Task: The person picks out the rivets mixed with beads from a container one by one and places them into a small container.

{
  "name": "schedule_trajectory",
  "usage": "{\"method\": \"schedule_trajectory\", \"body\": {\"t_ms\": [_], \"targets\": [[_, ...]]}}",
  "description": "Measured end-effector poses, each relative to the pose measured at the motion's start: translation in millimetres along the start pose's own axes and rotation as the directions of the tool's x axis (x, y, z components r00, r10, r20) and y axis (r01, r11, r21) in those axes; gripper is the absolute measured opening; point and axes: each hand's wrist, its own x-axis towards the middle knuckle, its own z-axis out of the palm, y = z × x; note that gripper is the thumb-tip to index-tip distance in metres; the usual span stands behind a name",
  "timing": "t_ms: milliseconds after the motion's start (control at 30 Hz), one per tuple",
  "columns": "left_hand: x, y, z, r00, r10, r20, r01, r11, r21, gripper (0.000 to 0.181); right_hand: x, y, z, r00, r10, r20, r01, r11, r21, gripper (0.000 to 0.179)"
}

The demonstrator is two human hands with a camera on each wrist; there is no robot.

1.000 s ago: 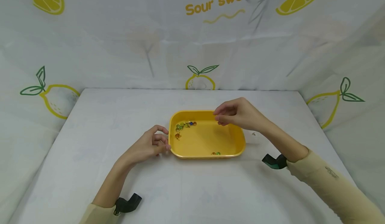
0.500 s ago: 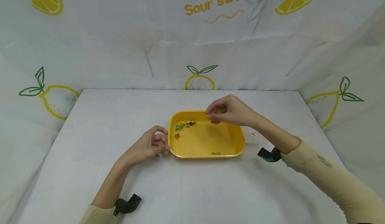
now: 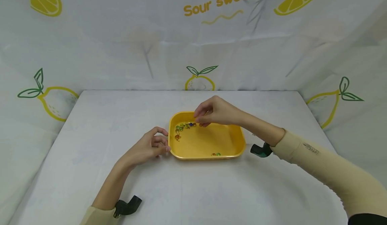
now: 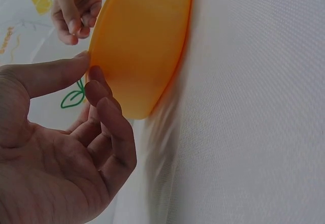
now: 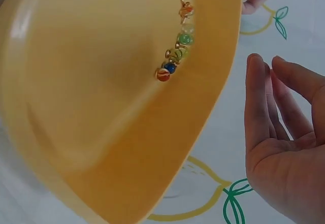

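Observation:
A yellow tray [image 3: 211, 141] sits on the white table. Along its left and back-left inside edge lies a curved line of small glass beads [image 3: 182, 128], green, yellow, blue and orange, some with gold-coloured metal bits. An orange charm [image 3: 177, 137] is at the near end of that line. A green bead [image 3: 218, 154] and an orange one lie by the front wall. My left hand [image 3: 152, 144] touches the tray's left end from outside with thumb and fingertips. Over the tray's back rim hovers my right hand [image 3: 216, 111], close to the beads; its thumb and fingertips are apart, with nothing visible between them.
White cloth walls with lemon prints rise behind and beside the table [image 3: 181, 191]. A small pale mark [image 3: 253, 134] shows just right of the tray, partly behind the right forearm. Black camera mounts [image 3: 261, 150] stick out from both wrists.
My right hand has moved left above the back of the tray, from its right side toward the line of beads. The left hand and the tray have stayed put.

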Motion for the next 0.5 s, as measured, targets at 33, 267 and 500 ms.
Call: {"method": "schedule_trajectory", "body": {"t_ms": [33,267,500], "targets": [[0.0,-0.1,0.0,1.000,0.000,0.001,0.000,1.000,-0.001,0.055,2.4,0,1,1.000,0.004,0.005,-0.004,1.000,0.005,0.018],[0.5,0.1,0.2,1.000,-0.006,0.004,0.006,1.000,-0.005,0.054,15.7,-1,3,0.999,0.032,0.043,-0.032,0.999,0.011,0.018],[-0.5,0.1,-0.5,1.000,-0.002,0.012,0.002,1.000,-0.009,0.054,30.7,4,10,0.993,0.028,0.113,-0.027,1.000,-0.010,0.019]]}}
